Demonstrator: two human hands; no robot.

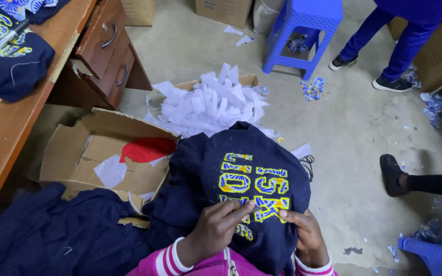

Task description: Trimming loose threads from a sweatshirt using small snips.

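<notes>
Navy fleece garment (216,174) with stitched yellow-and-blue lettering draped over the lap at 6 o'clock, open cardboard box (103,153) at 9, heap of white paper strips (211,102) at 12, left hand (216,227) grip pinching the lettering, right hand (305,232) grip clenched on the fabric edge

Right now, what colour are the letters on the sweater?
Yellow with blue pattern, on the navy sweater; head view.

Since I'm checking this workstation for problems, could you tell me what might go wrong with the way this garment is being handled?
The left hand pinches at the yellow-and-blue lettering while the right hand holds the navy garment taut; pulling too hard could lift or tear the letters. The garment also hangs close to the white paper scraps and open cardboard box, so it may pick up litter.
</notes>
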